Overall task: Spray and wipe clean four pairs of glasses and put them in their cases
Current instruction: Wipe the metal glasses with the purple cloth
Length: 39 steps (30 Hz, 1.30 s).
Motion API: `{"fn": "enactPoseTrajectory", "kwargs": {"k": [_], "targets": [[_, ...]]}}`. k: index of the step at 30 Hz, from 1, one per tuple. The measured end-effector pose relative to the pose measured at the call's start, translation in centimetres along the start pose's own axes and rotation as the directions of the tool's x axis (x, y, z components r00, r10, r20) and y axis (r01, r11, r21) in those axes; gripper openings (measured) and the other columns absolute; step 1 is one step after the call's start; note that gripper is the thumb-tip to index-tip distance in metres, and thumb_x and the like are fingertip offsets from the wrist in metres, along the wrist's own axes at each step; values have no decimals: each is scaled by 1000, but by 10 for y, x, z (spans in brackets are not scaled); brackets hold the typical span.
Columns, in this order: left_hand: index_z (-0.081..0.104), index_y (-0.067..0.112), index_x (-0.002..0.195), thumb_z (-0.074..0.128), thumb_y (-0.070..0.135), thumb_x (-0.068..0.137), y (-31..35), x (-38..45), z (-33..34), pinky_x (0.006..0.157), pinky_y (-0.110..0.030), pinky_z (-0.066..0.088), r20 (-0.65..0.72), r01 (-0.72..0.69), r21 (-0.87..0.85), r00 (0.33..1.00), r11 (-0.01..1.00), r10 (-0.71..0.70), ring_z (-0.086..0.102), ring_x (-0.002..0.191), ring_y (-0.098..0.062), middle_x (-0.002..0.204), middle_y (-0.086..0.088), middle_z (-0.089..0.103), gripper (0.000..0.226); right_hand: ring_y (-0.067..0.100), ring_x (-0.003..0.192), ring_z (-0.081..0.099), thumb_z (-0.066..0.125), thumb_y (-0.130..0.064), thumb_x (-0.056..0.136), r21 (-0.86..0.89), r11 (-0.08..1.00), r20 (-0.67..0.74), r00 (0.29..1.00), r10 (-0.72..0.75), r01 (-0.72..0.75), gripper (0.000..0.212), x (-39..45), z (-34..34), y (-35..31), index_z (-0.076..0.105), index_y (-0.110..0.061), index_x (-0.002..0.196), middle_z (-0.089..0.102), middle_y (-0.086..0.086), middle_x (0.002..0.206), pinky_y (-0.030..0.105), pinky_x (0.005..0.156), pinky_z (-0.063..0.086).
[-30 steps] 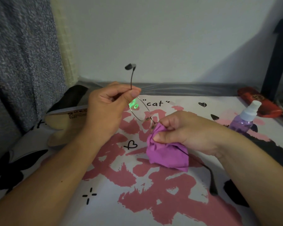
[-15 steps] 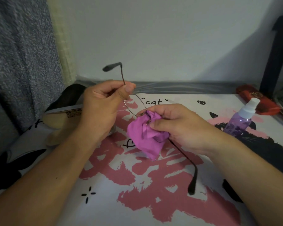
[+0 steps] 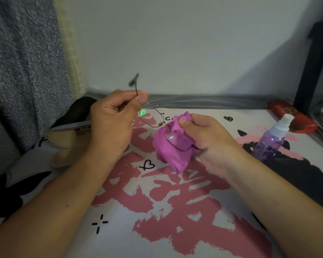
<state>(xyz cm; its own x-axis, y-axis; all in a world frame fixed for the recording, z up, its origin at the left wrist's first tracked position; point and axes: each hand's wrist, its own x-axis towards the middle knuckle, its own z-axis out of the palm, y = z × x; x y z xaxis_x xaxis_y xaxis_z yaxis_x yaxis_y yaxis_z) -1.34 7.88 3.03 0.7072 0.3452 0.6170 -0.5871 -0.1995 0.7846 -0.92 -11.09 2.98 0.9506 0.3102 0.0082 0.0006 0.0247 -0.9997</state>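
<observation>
The wiping step is in hand. Above the counter's middle, the left hand (image 3: 112,123) pinches a temple of the thin wire-framed glasses (image 3: 151,118); the right hand's (image 3: 205,140) fingers (image 3: 185,124) pinch the crumpled purple cloth (image 3: 168,151) round one lens. Next, the uncovered lens likely needs rubbing, gently.

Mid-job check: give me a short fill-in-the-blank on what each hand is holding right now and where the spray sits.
1. The left hand pinches the glasses by one ____.
2. The right hand wraps one lens in a ____ cloth.
3. The spray bottle stands upright to the ____ of the right hand.
Missing words: temple arm; purple; right
</observation>
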Motion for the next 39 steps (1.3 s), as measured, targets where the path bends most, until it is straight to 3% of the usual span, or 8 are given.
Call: {"fn": "enactPoseTrajectory", "kwargs": {"k": [5,10,16,22,25,31,35,39], "targets": [[74,33,96,73,18,90,-1,2,-5,80,-21,52,-47,-85,95,995,992,90,66,86,-10,91,-4,70,16,14,65,70,49,-13,105,153,987,-161,984,75,-50,23,5,-26,-14,71,-10,98,75,3,85,26,57,56],[72,21,109,72,16,91,0,1,-6,78,-25,53,-41,-149,129,987,980,155,63,83,-26,93,-25,68,19,27,98,64,47,-11,104,221,962,70,987,147,-159,27,8,-45,-19,64,1,121,68,21,116,42,91,57],[73,22,108,73,15,91,5,-2,-6,75,-18,52,-8,-172,131,985,976,174,64,83,-14,95,-20,68,19,28,110,66,53,-2,97,6,963,454,859,238,-270,33,-2,-30,-14,57,3,130,67,21,122,33,90,58],[79,32,99,75,23,89,3,-2,-5,57,-17,43,45,-116,73,993,991,113,55,63,-8,93,-23,67,14,23,88,73,60,16,88,-115,945,302,896,326,-305,27,-1,-19,-12,60,5,112,73,12,93,27,77,60],[77,27,104,74,16,90,1,-2,-5,63,-19,47,38,-146,120,989,982,142,60,71,-12,92,-15,68,19,29,93,73,71,1,87,-294,928,163,944,286,-230,21,-1,-21,-12,66,6,107,75,19,98,36,86,58],[76,22,105,73,21,91,5,-5,-6,65,-20,45,51,-190,142,981,971,185,58,74,-10,87,9,60,15,12,67,56,61,-27,99,-611,789,138,973,187,-66,27,-5,-16,-11,74,-14,80,68,6,75,24,66,42],[72,6,110,65,19,97,15,-12,-4,77,-24,47,113,-414,288,910,864,399,61,82,-23,89,-9,61,20,13,96,68,52,7,97,-298,932,330,894,302,-205,25,-5,-22,-13,70,-5,84,73,8,94,21,93,54],[70,6,110,67,10,97,23,-12,-5,69,-30,48,148,-570,335,818,750,556,60,76,-33,91,0,58,14,18,86,70,52,8,96,-181,925,345,859,378,-334,18,-3,-27,-16,68,0,95,73,9,91,26,77,59]]}}
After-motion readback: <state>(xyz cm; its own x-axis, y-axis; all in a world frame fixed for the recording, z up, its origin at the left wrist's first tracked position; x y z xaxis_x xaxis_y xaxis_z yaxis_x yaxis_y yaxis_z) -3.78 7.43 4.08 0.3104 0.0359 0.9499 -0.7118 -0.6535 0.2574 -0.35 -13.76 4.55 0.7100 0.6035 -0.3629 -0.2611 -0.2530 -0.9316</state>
